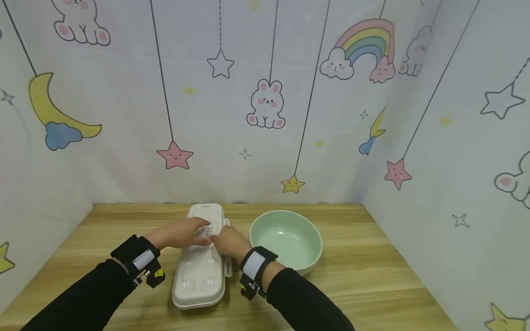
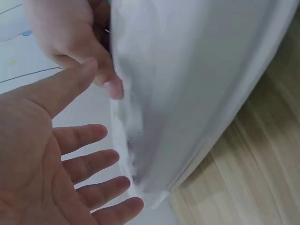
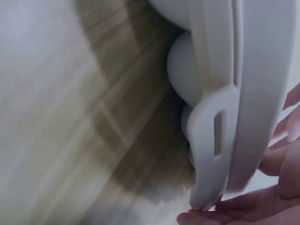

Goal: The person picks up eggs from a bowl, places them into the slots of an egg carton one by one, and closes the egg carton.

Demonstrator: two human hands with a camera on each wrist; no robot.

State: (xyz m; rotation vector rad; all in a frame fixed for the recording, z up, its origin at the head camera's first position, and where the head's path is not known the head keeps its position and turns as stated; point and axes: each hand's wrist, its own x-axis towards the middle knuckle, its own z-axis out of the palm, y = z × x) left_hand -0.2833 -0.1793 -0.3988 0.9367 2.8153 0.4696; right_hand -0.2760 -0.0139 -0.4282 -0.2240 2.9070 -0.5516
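A long white plastic egg box (image 1: 199, 271) lies lengthwise on the table, its bumped lid down. My left hand (image 1: 182, 233) reaches over the lid from the left; in the left wrist view its fingers are spread and fairly straight, close to the lid. At the right edge, my right hand (image 1: 231, 242) grips the box: its thumb presses the lid's edge in the left wrist view. Fingertips (image 3: 197, 218) touch the lower end of a slotted side latch (image 3: 206, 136) in the right wrist view. Rounded cups of the base (image 3: 180, 68) show beneath the rim.
A pale green bowl (image 1: 285, 236) stands right of the box, just beyond my right wrist. The wood-grain table (image 1: 352, 276) meets printed cloth walls (image 1: 207, 115) at the back and both sides. A second side latch (image 1: 228, 266) sits nearer me on the box.
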